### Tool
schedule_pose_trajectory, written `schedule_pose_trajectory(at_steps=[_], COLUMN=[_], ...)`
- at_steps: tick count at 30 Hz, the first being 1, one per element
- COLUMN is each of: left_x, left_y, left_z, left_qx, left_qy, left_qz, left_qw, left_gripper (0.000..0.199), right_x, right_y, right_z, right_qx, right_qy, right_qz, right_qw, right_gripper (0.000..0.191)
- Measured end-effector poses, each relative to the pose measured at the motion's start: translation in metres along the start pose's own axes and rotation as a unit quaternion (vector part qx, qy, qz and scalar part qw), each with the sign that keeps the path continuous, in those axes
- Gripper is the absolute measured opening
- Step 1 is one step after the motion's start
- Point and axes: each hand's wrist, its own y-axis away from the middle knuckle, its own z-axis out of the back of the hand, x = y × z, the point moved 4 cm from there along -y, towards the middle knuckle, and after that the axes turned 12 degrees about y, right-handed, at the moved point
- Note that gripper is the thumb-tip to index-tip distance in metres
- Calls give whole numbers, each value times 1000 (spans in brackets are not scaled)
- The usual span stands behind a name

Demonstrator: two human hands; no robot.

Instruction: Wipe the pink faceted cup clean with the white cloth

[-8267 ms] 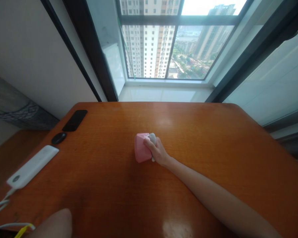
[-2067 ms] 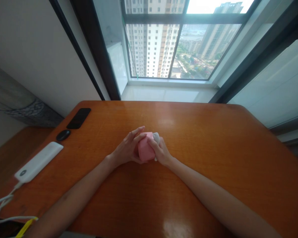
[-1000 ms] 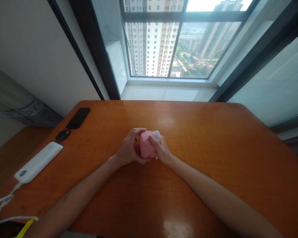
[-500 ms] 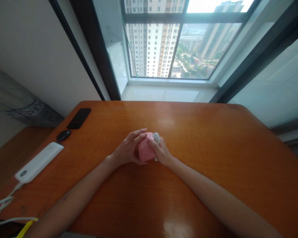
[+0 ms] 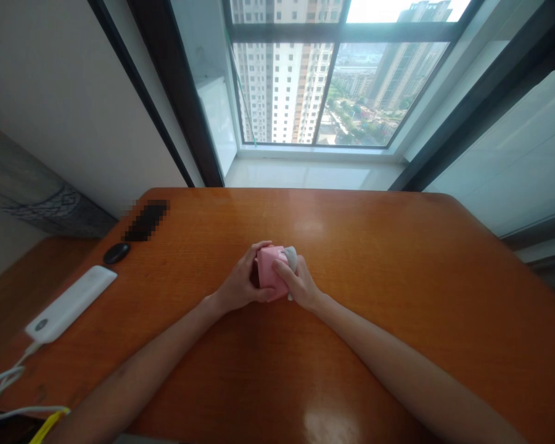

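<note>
We locate the held item (image 5: 267, 274) between the left hand (image 5: 237, 285) and the right hand (image 5: 306, 287), near the middle of the table (image 5: 379, 277). Along the table's left side, back to front, we find the blurred phone (image 5: 147, 221), mouse (image 5: 116, 253), long device (image 5: 71, 304) and its cable (image 5: 32, 349). Behind the table, we have the sill (image 5: 296, 174), then the window (image 5: 287, 92).

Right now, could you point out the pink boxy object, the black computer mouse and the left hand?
Pink boxy object (image 5: 267, 273): head view, on its upward-facing side.
Black computer mouse (image 5: 116, 253): head view, middle of its top.
Left hand (image 5: 235, 285): head view, back of the hand.
</note>
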Motion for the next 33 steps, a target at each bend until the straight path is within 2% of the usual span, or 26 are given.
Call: schedule_pose_trajectory(at_steps=[4, 6, 9, 12, 14, 18, 21, 23, 25, 28, 30, 33], left_x=[-4, -7, -15, -20, -18, -6, -1, 0, -2, -3, -3, -7], left_y=[4, 4, 3, 0, -3, -4, -2, 0, 1, 3, 4, 4], left_z=[7, 8, 7, 3, 1, -1, -2, -1, 2, 8, 12, 15], left_qx=[48, 62, 37, -4, -24, -11, 0, -3, 6, 59, 81, 68], left_qy=[-137, -192, -200, -163, -124, -5, 19, 9, -25, -127, -184, -208], left_qz=[-124, -149, -162, -136, -85, 26, 40, 7, -58, -141, -156, -157], left_qw=[982, 968, 966, 977, 988, 1000, 999, 1000, 998, 980, 967, 963], left_gripper=[138, 134, 121, 116, 111, 94, 97, 102, 111, 132, 135, 130], right_x=[1, 1, 0, 0, 1, 2, 3, 5, 5, 4, 4, 3], right_y=[-2, -3, -4, -3, -2, 0, 1, 1, 0, -1, -2, -2], right_z=[1, 1, 1, 2, 1, -1, -1, -1, 0, 0, 0, 0], right_qx=[-6, -7, -10, -18, -14, -1, -2, -1, -4, -4, -3, -4], right_qy=[-15, -19, -15, -14, -10, 28, 35, 31, 27, 24, 25, 30], right_qz=[11, 16, 13, 17, 25, 17, 14, 23, 29, 35, 44, 51], right_qw=[1000, 1000, 1000, 1000, 1000, 999, 999, 999, 999, 999, 999, 998], right_gripper=[54, 54, 55, 56, 56, 57, 58, 57, 55, 56, 57, 57])
